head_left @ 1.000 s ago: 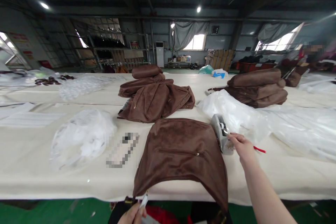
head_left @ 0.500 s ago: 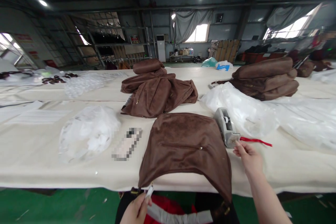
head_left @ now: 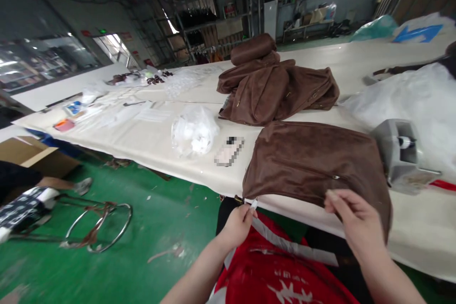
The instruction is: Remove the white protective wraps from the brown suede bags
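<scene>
A brown shoulder bag (head_left: 317, 161) lies at the table's front edge, its zipped pocket facing up. My left hand (head_left: 237, 225) pinches a small white strip (head_left: 254, 204) at the bag's near left corner. Over the front of the bag is my right hand (head_left: 356, 216), thumb and fingers pressed together just below the pocket's zipper pull (head_left: 335, 177). What it holds, if anything, is too small to make out. The bag's strap (head_left: 299, 248), wrapped in pale material, hangs across my red apron (head_left: 285, 278). A grey tape dispenser (head_left: 401, 152) stands at the bag's right side.
Behind the bag lie several brown bags (head_left: 274, 88) in a pile. A phone (head_left: 229, 152) and a bundle of clear plastic (head_left: 195, 130) are to the left. More plastic (head_left: 416, 99) lies at right. A metal-framed stool (head_left: 99, 228) stands on the green floor, near another person's leg (head_left: 57, 183).
My right hand has moved left from the tape dispenser to above the bag's front. My left hand keeps its pinch on the white strip. The view has turned left and tilted down.
</scene>
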Available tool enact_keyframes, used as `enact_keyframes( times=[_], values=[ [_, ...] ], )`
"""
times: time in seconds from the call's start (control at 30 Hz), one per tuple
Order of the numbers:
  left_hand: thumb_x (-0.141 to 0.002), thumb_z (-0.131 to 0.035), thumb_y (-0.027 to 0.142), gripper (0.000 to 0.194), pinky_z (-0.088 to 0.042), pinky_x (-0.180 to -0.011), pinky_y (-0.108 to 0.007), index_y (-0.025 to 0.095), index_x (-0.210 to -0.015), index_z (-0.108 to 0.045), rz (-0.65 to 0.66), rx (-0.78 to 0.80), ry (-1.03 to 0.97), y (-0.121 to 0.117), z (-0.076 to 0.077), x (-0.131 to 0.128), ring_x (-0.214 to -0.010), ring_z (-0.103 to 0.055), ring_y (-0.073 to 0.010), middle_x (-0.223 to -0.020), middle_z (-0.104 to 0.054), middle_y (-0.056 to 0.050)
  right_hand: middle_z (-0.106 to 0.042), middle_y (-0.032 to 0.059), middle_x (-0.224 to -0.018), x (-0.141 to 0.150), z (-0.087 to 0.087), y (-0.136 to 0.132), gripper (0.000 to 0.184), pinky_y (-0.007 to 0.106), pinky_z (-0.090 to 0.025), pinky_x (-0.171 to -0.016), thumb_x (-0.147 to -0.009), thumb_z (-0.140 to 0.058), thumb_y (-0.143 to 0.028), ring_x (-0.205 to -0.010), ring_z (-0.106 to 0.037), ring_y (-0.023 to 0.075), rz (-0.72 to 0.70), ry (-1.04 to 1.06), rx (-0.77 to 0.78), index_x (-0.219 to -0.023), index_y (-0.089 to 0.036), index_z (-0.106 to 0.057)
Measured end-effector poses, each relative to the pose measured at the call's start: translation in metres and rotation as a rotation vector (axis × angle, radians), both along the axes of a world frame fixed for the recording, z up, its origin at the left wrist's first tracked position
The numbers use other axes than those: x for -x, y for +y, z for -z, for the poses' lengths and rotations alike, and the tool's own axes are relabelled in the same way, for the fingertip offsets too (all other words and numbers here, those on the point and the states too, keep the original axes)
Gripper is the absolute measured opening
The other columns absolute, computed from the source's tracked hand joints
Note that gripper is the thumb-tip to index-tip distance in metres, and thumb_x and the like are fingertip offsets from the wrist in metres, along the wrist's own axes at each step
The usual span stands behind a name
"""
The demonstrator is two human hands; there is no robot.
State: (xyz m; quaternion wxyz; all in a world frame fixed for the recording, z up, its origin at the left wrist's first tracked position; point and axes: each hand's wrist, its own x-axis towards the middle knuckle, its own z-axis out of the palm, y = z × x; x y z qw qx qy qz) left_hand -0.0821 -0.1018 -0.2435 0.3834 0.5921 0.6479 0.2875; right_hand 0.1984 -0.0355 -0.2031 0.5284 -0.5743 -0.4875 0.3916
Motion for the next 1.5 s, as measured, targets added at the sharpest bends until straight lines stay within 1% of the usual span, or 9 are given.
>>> enact_keyframes(
  times=[0.13, 0.3, 0.43, 0.57, 0.7, 0.87, 1.17, 1.37, 1.5],
  values=[
    [-0.092, -0.037, 0.034, 0.032, -0.036, -0.062, -0.025, 0.016, -0.075, -0.057, -0.018, -0.016, 0.001, -0.003, 0.002, -0.001, -0.062, -0.047, -0.0140, -0.064, -0.051, 0.000, -0.057, -0.0012, -0.055, 0.067, -0.007, -0.011, 0.035, 0.026, -0.043, -0.054, -0.079, -0.061, -0.052, -0.051, -0.052, 0.0130, -0.533, 0.099, 0.111, -0.065, -0.021, -0.058],
    [-0.092, -0.037, 0.033, 0.031, -0.037, -0.062, -0.024, 0.017, -0.073, -0.056, -0.020, -0.019, -0.044, -0.003, 0.001, -0.001, -0.060, -0.047, -0.0140, -0.065, -0.055, -0.002, -0.055, -0.0029, -0.053, 0.116, 0.013, -0.013, 0.039, 0.023, -0.035, -0.046, -0.076, -0.062, -0.055, -0.045, -0.046, 0.0091, -0.808, 0.238, 0.325, -0.063, -0.019, -0.054],
    [-0.091, -0.036, 0.028, 0.028, -0.041, -0.068, -0.026, 0.017, -0.074, -0.057, -0.004, -0.028, -0.079, -0.003, -0.003, -0.001, -0.068, -0.054, -0.0160, -0.072, -0.061, -0.005, -0.050, -0.0054, -0.048, 0.130, 0.049, -0.012, 0.041, 0.022, -0.028, -0.041, -0.071, -0.064, -0.058, -0.038, -0.041, 0.0078, -0.789, 0.213, 0.466, -0.061, -0.019, -0.053],
    [-0.088, -0.039, 0.028, 0.027, -0.042, -0.072, -0.026, 0.016, -0.076, -0.059, 0.042, -0.013, -0.153, -0.004, -0.005, -0.001, -0.071, -0.056, -0.0167, -0.075, -0.064, -0.005, -0.051, -0.0056, -0.047, 0.131, 0.069, -0.013, 0.039, 0.022, -0.029, -0.041, -0.074, -0.062, -0.056, -0.037, -0.042, 0.0085, -0.768, 0.085, 0.456, -0.062, -0.019, -0.055],
    [-0.089, -0.041, 0.041, 0.036, -0.040, -0.064, -0.025, 0.016, -0.068, -0.056, -0.069, 0.027, -0.229, 0.000, 0.001, -0.002, -0.065, -0.050, -0.0139, -0.067, -0.057, -0.002, -0.053, -0.0054, -0.047, 0.126, 0.068, -0.014, 0.037, 0.023, -0.032, -0.042, -0.076, -0.061, -0.054, -0.038, -0.044, 0.0096, -0.765, 0.031, 0.453, -0.064, -0.020, -0.056],
    [-0.082, -0.049, 0.056, 0.042, -0.019, -0.043, -0.021, 0.017, -0.066, -0.049, -0.258, 0.358, -0.655, 0.004, 0.006, -0.001, -0.041, -0.022, -0.0060, -0.047, -0.030, 0.009, -0.068, 0.0010, -0.072, 0.118, 0.067, -0.011, 0.037, 0.023, -0.037, -0.049, -0.077, -0.061, -0.054, -0.052, -0.056, 0.0112, -0.924, 0.145, 0.481, -0.080, -0.017, -0.065],
    [-0.087, -0.051, 0.039, 0.024, -0.005, -0.036, -0.018, 0.018, -0.075, -0.046, -0.092, 0.776, -1.220, -0.004, -0.006, 0.006, -0.038, -0.006, -0.0049, -0.049, -0.019, 0.012, -0.063, -0.0015, -0.063, 0.135, 0.075, -0.002, 0.019, 0.026, -0.043, -0.062, -0.076, -0.059, -0.034, -0.060, -0.053, 0.0138, -0.983, 0.116, 0.332, -0.065, -0.019, -0.063],
    [-0.085, -0.052, 0.044, 0.031, -0.006, -0.037, -0.018, 0.016, -0.072, -0.052, -0.120, 0.665, -1.076, -0.005, -0.004, 0.003, -0.037, -0.006, -0.0044, -0.045, -0.017, 0.012, -0.060, -0.0008, -0.052, 0.144, 0.071, 0.003, 0.029, 0.027, -0.042, -0.054, -0.073, -0.061, -0.042, -0.052, -0.052, 0.0150, -0.985, 0.090, 0.384, -0.055, -0.019, -0.059],
    [-0.091, -0.040, 0.044, 0.040, -0.024, -0.042, -0.020, 0.016, -0.067, -0.056, -0.167, 0.257, -0.511, -0.007, -0.004, -0.008, -0.038, -0.027, -0.0066, -0.044, -0.030, 0.008, -0.057, -0.0011, -0.048, 0.139, 0.072, 0.004, 0.032, 0.025, -0.039, -0.049, -0.074, -0.061, -0.043, -0.047, -0.051, 0.0136, -0.941, 0.033, 0.436, -0.052, -0.020, -0.056]
  ],
)
